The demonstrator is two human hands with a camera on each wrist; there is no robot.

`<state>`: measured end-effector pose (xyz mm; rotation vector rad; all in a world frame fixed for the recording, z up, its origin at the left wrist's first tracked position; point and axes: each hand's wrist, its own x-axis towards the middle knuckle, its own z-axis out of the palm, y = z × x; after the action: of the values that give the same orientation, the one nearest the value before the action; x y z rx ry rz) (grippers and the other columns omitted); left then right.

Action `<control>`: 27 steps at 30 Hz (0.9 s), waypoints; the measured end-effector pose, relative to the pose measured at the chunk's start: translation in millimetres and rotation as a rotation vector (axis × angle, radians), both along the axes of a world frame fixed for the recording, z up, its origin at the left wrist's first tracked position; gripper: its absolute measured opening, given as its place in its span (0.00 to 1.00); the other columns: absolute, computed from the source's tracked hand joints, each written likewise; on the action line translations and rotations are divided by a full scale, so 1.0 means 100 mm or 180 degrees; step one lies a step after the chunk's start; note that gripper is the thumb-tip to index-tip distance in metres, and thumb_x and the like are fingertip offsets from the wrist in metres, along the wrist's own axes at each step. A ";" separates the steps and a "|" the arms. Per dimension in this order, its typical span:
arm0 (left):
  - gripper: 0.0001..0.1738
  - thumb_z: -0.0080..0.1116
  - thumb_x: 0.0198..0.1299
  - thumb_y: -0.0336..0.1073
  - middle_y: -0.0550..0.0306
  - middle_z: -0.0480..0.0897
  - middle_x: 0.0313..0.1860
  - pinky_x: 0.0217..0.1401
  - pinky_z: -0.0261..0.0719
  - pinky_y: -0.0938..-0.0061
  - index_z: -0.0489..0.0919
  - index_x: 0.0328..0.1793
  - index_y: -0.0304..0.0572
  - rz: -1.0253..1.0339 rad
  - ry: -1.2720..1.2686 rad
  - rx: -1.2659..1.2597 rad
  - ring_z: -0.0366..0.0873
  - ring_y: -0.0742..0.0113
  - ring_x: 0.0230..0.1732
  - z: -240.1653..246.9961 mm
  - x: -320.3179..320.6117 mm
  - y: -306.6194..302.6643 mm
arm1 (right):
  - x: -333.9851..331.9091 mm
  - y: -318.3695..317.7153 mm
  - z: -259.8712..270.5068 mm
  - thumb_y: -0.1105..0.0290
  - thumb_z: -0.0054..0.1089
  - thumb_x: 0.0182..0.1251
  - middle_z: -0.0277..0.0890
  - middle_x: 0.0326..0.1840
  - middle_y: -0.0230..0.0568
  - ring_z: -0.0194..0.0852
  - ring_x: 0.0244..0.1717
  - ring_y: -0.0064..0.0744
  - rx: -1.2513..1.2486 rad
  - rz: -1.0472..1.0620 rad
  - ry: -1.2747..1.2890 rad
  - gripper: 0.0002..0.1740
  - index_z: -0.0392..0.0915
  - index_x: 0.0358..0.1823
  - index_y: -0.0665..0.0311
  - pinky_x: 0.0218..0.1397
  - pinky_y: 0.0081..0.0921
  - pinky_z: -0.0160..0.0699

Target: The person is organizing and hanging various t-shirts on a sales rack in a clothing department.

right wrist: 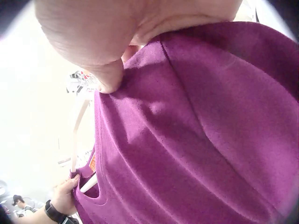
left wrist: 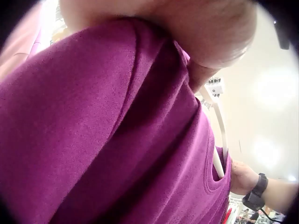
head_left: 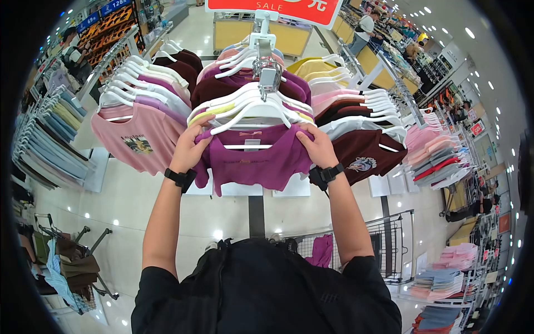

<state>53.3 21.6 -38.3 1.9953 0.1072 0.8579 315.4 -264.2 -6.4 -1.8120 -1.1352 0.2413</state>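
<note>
A purple top (head_left: 253, 167) hangs on a white hanger (head_left: 245, 118) at the front of the middle rack. My left hand (head_left: 190, 146) pinches its shoulder at the left of the neckline, and my right hand (head_left: 319, 146) pinches the opposite shoulder. In the left wrist view the purple fabric (left wrist: 103, 116) falls in folds below the left hand (left wrist: 187, 28). The right wrist view shows the right thumb pressed on the purple cloth (right wrist: 187, 121) beside the neckline, under the right hand (right wrist: 107, 37). Some fingers are hidden behind the fabric.
Pink tops (head_left: 136, 139) hang at the left and dark maroon tops (head_left: 364, 156) at the right. A red sale sign (head_left: 278, 6) stands above the rack. Near my body is a wire cart (head_left: 392, 245) with a purple garment (head_left: 321, 251). Other people stand farther off.
</note>
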 end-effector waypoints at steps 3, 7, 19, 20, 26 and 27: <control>0.15 0.62 0.61 0.20 0.47 0.80 0.71 0.69 0.72 0.65 0.65 0.31 0.35 0.0129 -0.0015 -0.0089 0.78 0.56 0.63 -0.01 0.04 0.01 | 0.05 0.04 -0.03 0.60 0.64 0.75 0.87 0.53 0.45 0.84 0.56 0.42 -0.0032 -0.0066 -0.0086 0.17 0.83 0.55 0.65 0.62 0.31 0.77; 0.15 0.62 0.62 0.21 0.47 0.80 0.71 0.71 0.71 0.65 0.64 0.31 0.35 0.0091 -0.0040 -0.0132 0.78 0.55 0.64 0.04 0.16 0.06 | 0.06 0.08 0.09 0.63 0.63 0.76 0.86 0.51 0.44 0.82 0.52 0.34 -0.0028 -0.0083 -0.0145 0.15 0.81 0.54 0.67 0.60 0.29 0.76; 0.15 0.62 0.60 0.22 0.47 0.76 0.75 0.76 0.66 0.61 0.65 0.30 0.37 0.0085 0.0082 -0.0156 0.75 0.49 0.71 0.00 -0.02 -0.07 | -0.15 -0.11 0.17 0.60 0.65 0.74 0.87 0.53 0.41 0.84 0.53 0.43 -0.0451 -0.0099 0.0245 0.16 0.83 0.52 0.64 0.59 0.31 0.78; 0.15 0.62 0.60 0.22 0.47 0.76 0.75 0.76 0.66 0.61 0.65 0.30 0.37 0.0069 0.0075 -0.0145 0.75 0.49 0.71 -0.02 -0.02 -0.06 | -0.13 -0.11 0.10 0.60 0.65 0.75 0.87 0.51 0.42 0.84 0.52 0.42 -0.0474 -0.0100 0.0240 0.16 0.83 0.52 0.64 0.58 0.31 0.78; 0.04 0.62 0.61 0.26 0.47 0.77 0.74 0.78 0.64 0.58 0.79 0.41 0.35 0.0431 0.0088 0.0267 0.73 0.49 0.73 0.03 -0.11 -0.11 | -0.17 -0.13 -0.02 0.61 0.65 0.75 0.86 0.49 0.46 0.84 0.50 0.40 -0.0054 -0.0116 0.0263 0.16 0.81 0.55 0.64 0.58 0.30 0.78; 0.04 0.62 0.61 0.26 0.47 0.77 0.74 0.78 0.64 0.58 0.79 0.41 0.35 0.0423 0.0082 0.0274 0.73 0.49 0.73 0.05 -0.12 -0.07 | -0.15 -0.18 -0.08 0.62 0.65 0.75 0.86 0.49 0.45 0.84 0.52 0.39 0.0090 -0.0343 0.0199 0.16 0.80 0.56 0.64 0.60 0.30 0.78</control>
<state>41.2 15.1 -32.9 2.0985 0.2232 0.9352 300.5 -281.8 -14.9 -1.8218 -0.9898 0.2160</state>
